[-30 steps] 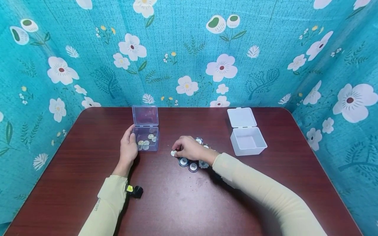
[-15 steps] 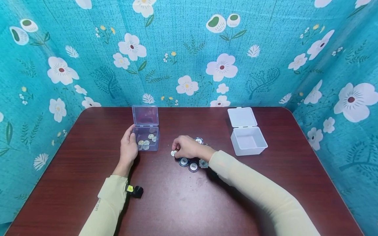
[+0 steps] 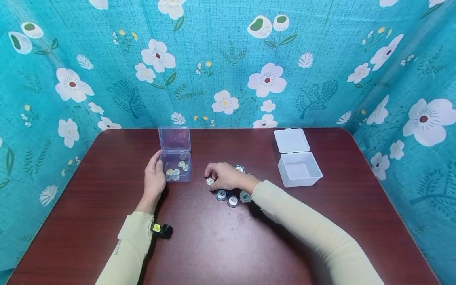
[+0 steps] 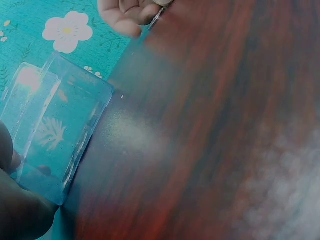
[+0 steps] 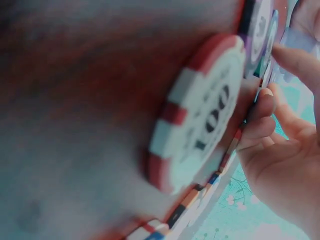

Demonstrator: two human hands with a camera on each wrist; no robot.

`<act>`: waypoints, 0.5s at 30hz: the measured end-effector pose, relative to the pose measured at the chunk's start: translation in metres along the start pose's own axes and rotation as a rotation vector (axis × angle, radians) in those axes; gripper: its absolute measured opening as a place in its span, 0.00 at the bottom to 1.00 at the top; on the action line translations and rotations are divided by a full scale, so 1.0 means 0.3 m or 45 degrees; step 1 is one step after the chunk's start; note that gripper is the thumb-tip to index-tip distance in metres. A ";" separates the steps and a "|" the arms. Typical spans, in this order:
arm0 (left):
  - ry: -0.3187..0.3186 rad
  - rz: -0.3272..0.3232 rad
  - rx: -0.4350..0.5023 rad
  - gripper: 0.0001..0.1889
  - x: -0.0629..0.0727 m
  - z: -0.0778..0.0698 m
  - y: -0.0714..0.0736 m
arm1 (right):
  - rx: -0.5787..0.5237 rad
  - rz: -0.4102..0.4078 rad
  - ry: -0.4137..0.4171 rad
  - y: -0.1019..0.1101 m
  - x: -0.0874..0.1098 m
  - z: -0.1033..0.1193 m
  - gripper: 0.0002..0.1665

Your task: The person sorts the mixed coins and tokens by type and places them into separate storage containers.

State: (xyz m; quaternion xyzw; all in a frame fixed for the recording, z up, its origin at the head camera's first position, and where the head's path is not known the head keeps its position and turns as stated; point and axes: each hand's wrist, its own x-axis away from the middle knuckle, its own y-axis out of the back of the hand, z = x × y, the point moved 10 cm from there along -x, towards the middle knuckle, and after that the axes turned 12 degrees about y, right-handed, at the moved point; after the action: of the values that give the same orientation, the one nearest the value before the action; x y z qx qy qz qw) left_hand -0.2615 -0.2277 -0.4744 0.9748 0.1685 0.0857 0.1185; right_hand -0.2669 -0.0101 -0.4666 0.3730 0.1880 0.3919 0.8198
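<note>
Silver coin pinched in arched right hand; left hand grips box.

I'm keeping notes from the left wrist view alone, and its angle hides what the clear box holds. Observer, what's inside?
Observer: Several silvery coins lie in the box, as the head view shows.
Operator: And what lies beside the right hand?
Observer: Poker chips; in the right wrist view, a red-and-white one reads 100.
Operator: Is there a second box?
Observer: Yes, a white box stands to the right of the chips, its lid open.
</note>
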 end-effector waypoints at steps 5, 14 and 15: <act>0.012 0.008 0.032 0.24 -0.002 0.003 -0.002 | -0.026 -0.003 0.026 0.003 -0.008 -0.007 0.15; -0.010 0.020 0.044 0.24 0.001 -0.006 -0.004 | -0.024 -0.078 0.079 0.025 -0.022 -0.034 0.11; -0.017 0.021 0.052 0.24 0.001 -0.009 -0.004 | -0.025 -0.078 0.090 0.026 -0.024 -0.033 0.11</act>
State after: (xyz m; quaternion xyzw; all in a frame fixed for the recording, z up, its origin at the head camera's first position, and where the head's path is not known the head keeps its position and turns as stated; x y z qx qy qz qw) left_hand -0.2620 -0.2261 -0.4721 0.9789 0.1612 0.0768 0.0990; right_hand -0.2812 -0.0079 -0.4671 0.3449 0.2243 0.3813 0.8279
